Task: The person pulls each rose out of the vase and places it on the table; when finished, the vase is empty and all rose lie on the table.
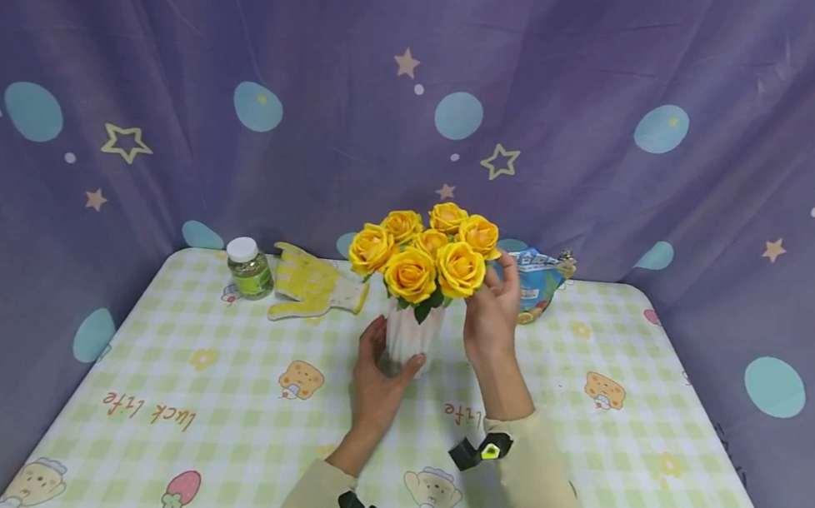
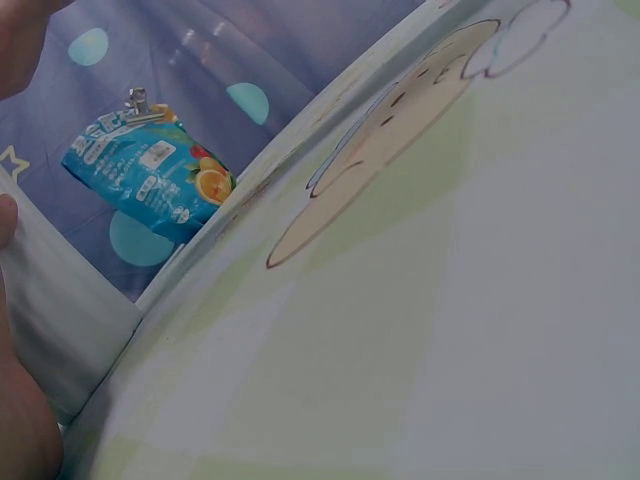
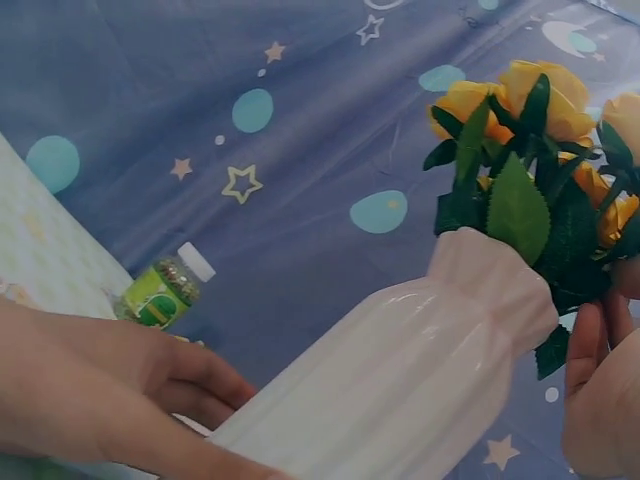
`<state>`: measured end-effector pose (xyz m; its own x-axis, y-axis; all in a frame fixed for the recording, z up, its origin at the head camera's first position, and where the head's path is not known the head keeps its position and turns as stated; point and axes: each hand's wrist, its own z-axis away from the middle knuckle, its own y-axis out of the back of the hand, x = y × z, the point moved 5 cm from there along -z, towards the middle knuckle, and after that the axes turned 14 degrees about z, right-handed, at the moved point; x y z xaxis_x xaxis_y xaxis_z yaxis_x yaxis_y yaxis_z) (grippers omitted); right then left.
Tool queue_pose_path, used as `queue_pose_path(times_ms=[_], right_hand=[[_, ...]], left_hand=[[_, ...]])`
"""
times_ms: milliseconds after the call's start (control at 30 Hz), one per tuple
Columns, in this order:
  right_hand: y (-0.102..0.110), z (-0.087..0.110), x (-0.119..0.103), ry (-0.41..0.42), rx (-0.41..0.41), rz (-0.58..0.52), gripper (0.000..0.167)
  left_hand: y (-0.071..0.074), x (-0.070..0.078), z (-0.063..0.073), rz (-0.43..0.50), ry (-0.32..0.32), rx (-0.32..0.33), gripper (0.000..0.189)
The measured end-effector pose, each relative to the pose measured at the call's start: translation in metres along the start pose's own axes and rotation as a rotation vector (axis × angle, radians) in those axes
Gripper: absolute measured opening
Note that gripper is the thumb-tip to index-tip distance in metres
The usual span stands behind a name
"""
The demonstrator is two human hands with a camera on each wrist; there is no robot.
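A white ribbed vase (image 1: pixel 409 338) stands upright on the table, holding a bunch of yellow roses (image 1: pixel 411 274) with green leaves (image 3: pixel 518 210). Low on the vase, my left hand (image 1: pixel 379 381) grips it, thumb across the near side and fingers round its left. My right hand (image 1: pixel 494 318) is raised at the bouquet's right side, its fingertips at the outermost rose and the leaves below it. In the right wrist view the vase looks tilted, with the left hand round its lower part. The left wrist view catches only a strip of the vase (image 2: pixel 60 300).
Behind the vase on the left are a white-capped jar (image 1: pixel 250 270) and a yellow and white glove (image 1: pixel 309 285). At the back right stands a blue pouch (image 1: pixel 535 285) closed with a metal clip (image 2: pixel 142 105). A purple patterned curtain (image 1: pixel 328 153) surrounds the checked tablecloth (image 1: pixel 242 445).
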<state>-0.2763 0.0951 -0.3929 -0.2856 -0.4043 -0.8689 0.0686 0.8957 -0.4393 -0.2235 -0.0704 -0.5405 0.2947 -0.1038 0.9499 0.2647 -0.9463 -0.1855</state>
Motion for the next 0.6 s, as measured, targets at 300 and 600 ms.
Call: queue_pose_path(times_ms=[300, 600], right_hand=[[0.004, 0.027, 0.004, 0.219, 0.161, 0.016, 0.031], [-0.006, 0.041, 0.008, 0.48, 0.093, 0.103, 0.047]], left_hand=[[0.0, -0.001, 0.001, 0.017, -0.015, 0.005, 0.084], [-0.001, 0.0, 0.001, 0.012, -0.006, 0.015, 0.085]])
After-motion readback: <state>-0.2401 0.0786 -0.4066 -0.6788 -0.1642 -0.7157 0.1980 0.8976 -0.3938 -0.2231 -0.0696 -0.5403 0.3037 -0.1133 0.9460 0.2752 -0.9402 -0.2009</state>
